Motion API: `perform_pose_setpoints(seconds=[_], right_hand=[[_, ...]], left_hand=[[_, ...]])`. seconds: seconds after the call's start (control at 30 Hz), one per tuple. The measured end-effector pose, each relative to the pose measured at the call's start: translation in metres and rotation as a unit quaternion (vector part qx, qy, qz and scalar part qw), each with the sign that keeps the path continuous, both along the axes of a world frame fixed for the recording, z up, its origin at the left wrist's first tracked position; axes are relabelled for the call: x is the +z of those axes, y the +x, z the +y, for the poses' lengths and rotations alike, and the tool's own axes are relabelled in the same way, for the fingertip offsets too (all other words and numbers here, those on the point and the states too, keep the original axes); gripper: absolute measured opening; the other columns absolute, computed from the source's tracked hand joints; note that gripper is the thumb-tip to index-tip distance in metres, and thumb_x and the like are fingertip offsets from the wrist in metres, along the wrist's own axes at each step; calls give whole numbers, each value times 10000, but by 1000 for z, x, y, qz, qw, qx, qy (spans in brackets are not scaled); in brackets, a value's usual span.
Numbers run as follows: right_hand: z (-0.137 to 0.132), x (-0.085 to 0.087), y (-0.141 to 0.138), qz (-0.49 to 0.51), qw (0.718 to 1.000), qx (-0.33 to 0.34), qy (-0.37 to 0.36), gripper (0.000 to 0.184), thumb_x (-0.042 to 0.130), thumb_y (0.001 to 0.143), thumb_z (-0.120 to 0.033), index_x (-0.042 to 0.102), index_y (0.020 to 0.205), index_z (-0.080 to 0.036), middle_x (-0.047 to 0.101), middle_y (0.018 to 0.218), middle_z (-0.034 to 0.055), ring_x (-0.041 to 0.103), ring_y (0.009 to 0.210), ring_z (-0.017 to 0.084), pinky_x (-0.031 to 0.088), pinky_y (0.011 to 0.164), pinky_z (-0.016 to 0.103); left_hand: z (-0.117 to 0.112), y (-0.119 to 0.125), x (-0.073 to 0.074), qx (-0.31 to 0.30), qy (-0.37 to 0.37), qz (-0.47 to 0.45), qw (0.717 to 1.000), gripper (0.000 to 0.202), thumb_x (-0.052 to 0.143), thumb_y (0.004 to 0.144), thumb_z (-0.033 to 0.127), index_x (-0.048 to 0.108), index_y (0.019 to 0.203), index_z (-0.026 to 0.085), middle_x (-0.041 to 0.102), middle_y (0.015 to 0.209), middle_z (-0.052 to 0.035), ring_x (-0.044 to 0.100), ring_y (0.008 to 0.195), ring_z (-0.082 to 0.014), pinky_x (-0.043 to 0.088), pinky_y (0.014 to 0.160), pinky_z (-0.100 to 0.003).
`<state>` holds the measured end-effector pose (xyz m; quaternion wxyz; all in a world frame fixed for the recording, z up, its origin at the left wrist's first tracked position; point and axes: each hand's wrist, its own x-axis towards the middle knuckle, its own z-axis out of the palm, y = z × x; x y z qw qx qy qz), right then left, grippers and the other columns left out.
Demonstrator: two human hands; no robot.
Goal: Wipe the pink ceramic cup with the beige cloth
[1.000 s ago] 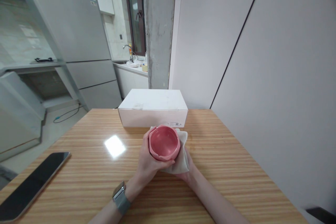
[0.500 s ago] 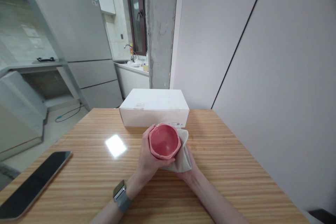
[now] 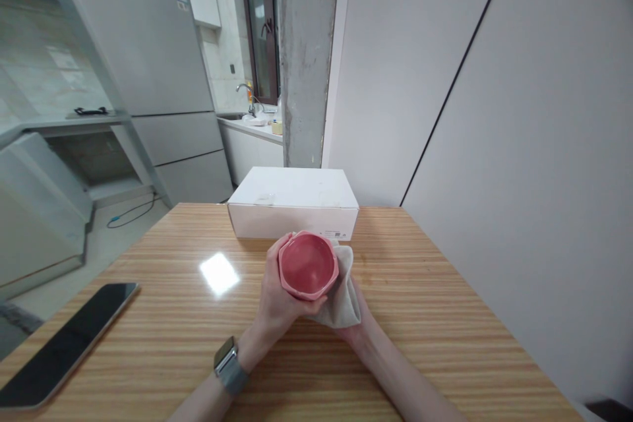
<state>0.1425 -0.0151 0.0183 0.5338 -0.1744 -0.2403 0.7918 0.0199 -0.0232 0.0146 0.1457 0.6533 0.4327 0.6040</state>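
A pink bowl [image 3: 308, 266] with a many-sided rim is tilted so that its hollow faces me. My left hand [image 3: 279, 293] is wrapped round its left and lower side, thumb along the near edge. Against the bowl's right side and underside lies a pale grey cloth [image 3: 343, 300]. My right hand [image 3: 357, 320] is behind and under that cloth, holding it to the bowl; the cloth and bowl hide most of its fingers.
Behind the bowl a white box [image 3: 291, 221] stands on the wood-grain table [image 3: 445, 330]. At the left edge lies a dark phone-like slab [image 3: 66, 346]. A white wall [image 3: 519, 145] runs along the right; a fridge [image 3: 133, 33] stands back left.
Both hands, the bowl and the cloth stay together, with only a very slight shift. The whole view has moved a little.
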Motion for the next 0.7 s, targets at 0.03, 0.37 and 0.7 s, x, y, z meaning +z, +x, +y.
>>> perform_pose_setpoints(seconds=[0.03, 0.37, 0.7], right_hand=[[1, -1, 0, 2, 1000, 8, -5, 354, 577, 834, -420, 634, 1104, -199, 663, 1159, 50, 585, 1106, 239, 492, 926, 376], [6, -7, 16, 5, 998, -62, -9, 237, 636, 793, -365, 669, 978, -220, 712, 1031, 29, 638, 992, 216, 521, 896, 367], [3, -13, 15, -34, 999, -11, 34, 425, 555, 803, -549, 662, 1044, -216, 659, 1166, 33, 529, 1187, 263, 449, 984, 405]], left_hand=[[0, 0, 0, 2, 5, 1, 1000, 1066, 841, 435, 284, 308, 1352, 174, 459, 1326, -148, 474, 1212, -333, 411, 1020, -487], [-2, 1, -1, -17, 4, 3, 1000, 1025, 820, 448, 268, 316, 1336, 173, 465, 1306, -146, 488, 1191, -327, 408, 1023, -487], [-9, 8, -11, -100, -44, 0, 994, 1002, 795, 435, 268, 345, 1327, 191, 549, 1246, -98, 501, 1185, -331, 227, 1118, -550]])
